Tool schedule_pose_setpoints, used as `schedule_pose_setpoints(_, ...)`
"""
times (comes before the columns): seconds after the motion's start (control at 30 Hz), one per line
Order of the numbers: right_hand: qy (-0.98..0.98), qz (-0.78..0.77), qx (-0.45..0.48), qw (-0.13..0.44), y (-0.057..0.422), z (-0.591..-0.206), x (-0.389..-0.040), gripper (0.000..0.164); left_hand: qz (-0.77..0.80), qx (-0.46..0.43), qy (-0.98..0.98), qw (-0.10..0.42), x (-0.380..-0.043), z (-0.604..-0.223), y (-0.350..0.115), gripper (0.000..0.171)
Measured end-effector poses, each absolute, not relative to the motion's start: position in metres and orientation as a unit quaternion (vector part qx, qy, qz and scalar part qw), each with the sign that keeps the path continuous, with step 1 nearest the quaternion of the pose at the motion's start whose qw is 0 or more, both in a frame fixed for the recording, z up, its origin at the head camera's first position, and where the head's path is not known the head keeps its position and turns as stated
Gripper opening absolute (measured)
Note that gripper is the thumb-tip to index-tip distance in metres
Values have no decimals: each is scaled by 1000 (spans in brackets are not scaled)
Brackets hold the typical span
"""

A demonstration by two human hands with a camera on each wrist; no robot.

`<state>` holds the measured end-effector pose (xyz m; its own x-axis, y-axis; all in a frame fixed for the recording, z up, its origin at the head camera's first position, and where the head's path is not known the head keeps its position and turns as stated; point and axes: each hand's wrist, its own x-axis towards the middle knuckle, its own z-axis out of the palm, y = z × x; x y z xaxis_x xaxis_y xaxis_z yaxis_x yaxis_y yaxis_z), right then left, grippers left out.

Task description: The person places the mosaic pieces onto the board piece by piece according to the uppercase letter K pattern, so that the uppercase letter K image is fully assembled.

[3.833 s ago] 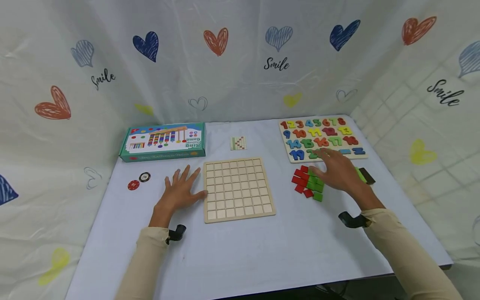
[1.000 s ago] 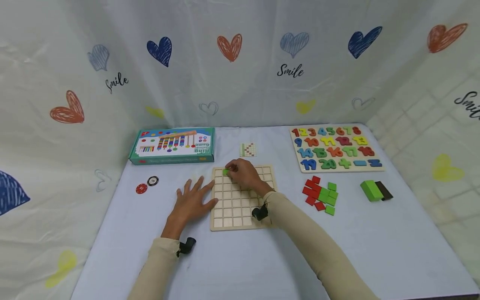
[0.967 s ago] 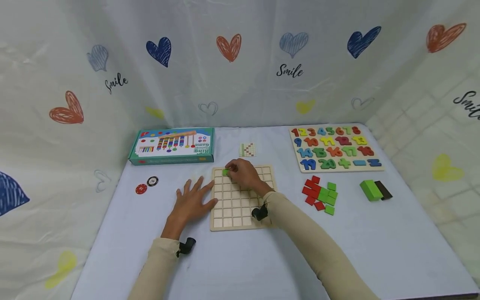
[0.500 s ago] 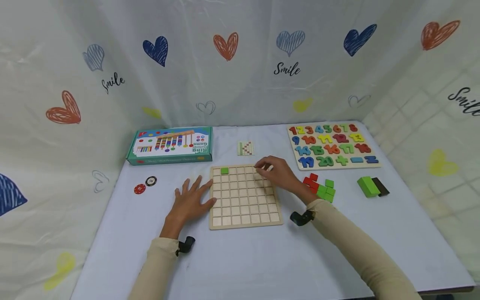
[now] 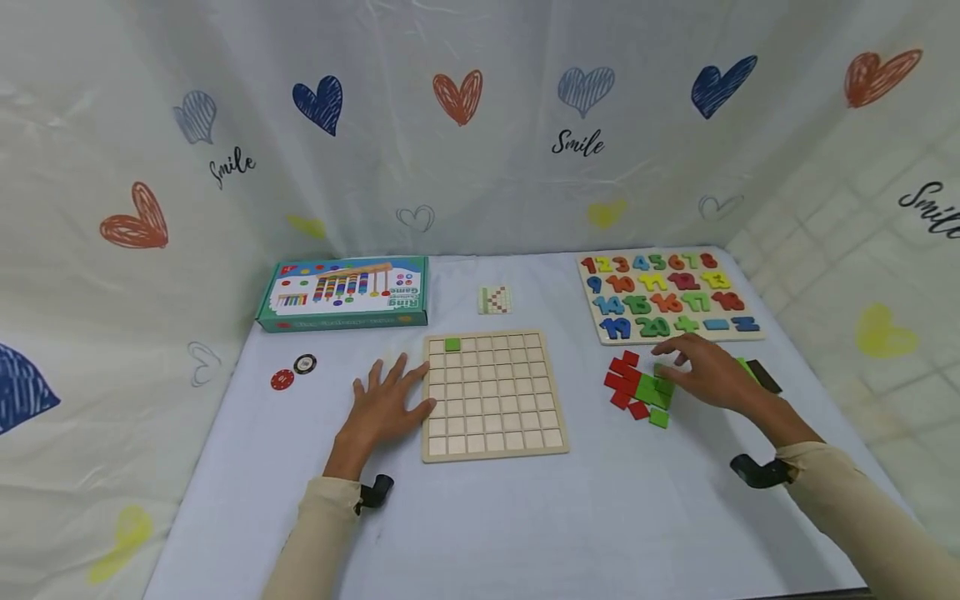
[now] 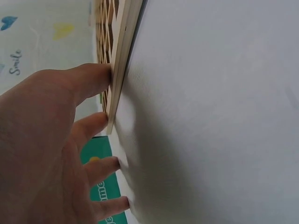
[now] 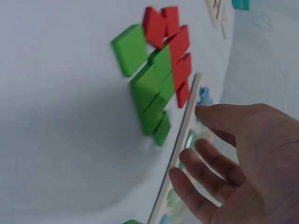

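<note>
A wooden grid board (image 5: 495, 396) lies mid-table, with one green tile (image 5: 452, 344) in its far row, second square from the left. Along the board's left edge rests my left hand (image 5: 381, 408), fingers spread; in the left wrist view its thumb and index fingertips touch the rim. My right hand (image 5: 705, 371) hovers over loose green tiles (image 5: 655, 390), beside several red tiles (image 5: 622, 379). The right wrist view shows its fingers (image 7: 205, 177) loosely bent, apart from the tiles, holding nothing. Part of a green block at right is hidden behind this hand.
A small pattern card (image 5: 495, 300) lies beyond the board. A boxed ring game (image 5: 343, 293) stands back left, near a red chip (image 5: 282, 380) and a black chip (image 5: 305, 363). The number puzzle board (image 5: 667, 296) is back right; a dark block (image 5: 764, 377) lies right.
The right hand set a green tile in the board's far row, let go, and moved right to hover over the loose green tiles. The left hand has stayed at the board's left edge.
</note>
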<state>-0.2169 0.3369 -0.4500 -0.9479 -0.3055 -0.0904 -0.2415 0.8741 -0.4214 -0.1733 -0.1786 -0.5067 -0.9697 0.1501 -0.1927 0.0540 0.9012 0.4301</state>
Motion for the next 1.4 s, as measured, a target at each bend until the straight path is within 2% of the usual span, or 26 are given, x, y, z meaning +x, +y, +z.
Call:
schedule_pose_setpoints(0.23,967,-195,-130,97,357,-474,-214,56,216,52,969,112,-172,-508,-178,72)
schedule_pose_setpoints(0.67,969,-208,-117,68,356,-487,-214,38,222,52,967,112,-171,-509,-179,72)
schedule_pose_setpoints(1.13,965,-227,-114,59,357,-490,-214,40,221,51,967,114,-171,-507,-179,72)
schedule_pose_setpoints(1.4,963,-248,-99,32,355,-497,-211,37,217,49,968,116,-172,-507,-178,72)
